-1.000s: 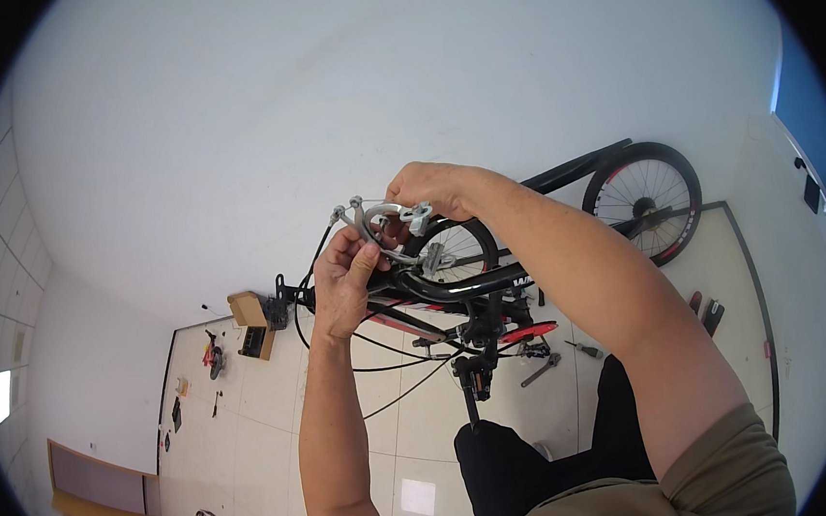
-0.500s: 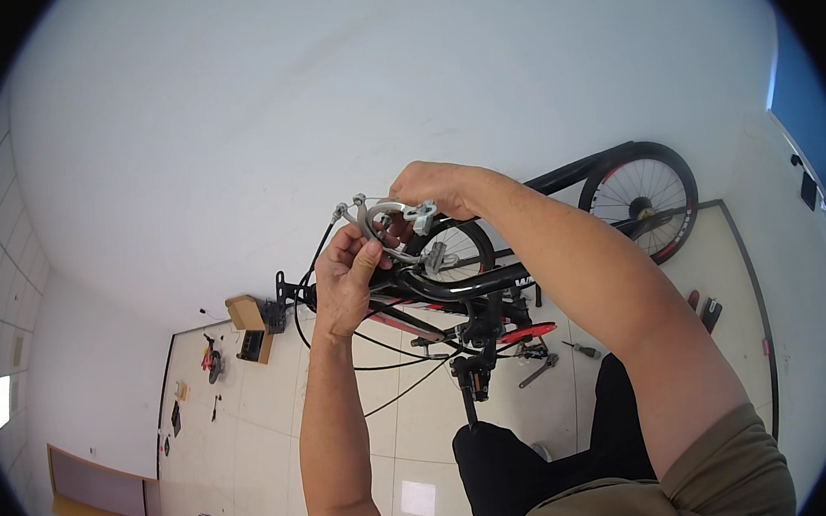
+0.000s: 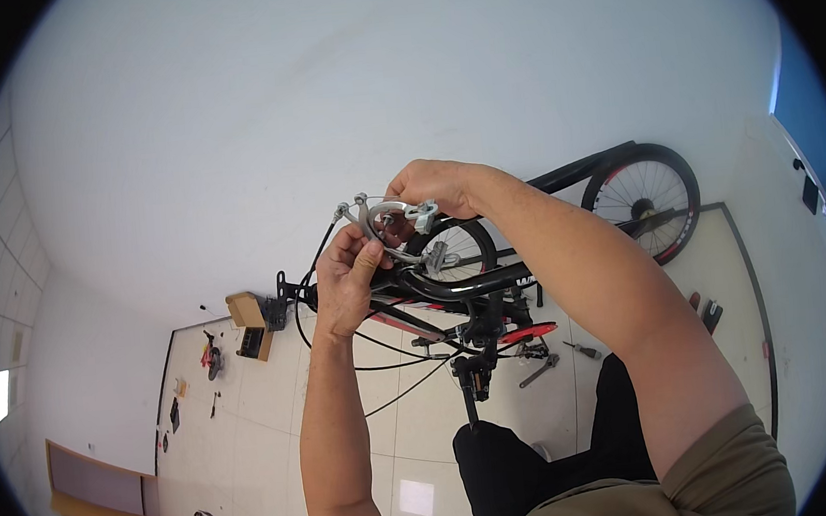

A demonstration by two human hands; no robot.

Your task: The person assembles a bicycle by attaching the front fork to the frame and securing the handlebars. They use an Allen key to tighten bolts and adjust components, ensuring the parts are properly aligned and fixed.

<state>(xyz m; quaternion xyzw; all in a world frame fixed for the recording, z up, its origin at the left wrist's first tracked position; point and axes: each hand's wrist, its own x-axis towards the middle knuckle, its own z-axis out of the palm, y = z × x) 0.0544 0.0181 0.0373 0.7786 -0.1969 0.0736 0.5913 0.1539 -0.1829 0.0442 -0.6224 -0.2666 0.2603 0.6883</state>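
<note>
A silver caliper brake (image 3: 401, 256) with two curved arms and grey pad holders sits at the end of a black bicycle frame (image 3: 473, 280). My left hand (image 3: 345, 275) is closed on its left side, thumb pressed against a brake arm. Beyond it, my right hand (image 3: 430, 187) reaches in from the right with curled fingers. Its fingertips are behind the brake's upper arm near the central bolt, and what they pinch is hidden. A thin black brake cable (image 3: 307, 257) runs down from the brake's upper left end.
A spoked wheel (image 3: 643, 203) stands by the white wall at right. An open cardboard box (image 3: 248, 315) lies left of the bike. Below the frame are a red-ringed crank part (image 3: 529, 331), a wrench-like tool (image 3: 538, 372) and a screwdriver-like tool (image 3: 585, 349) on the tiled floor.
Almost nothing differs. My right fingers have shifted slightly behind the brake; the left hand keeps its hold.
</note>
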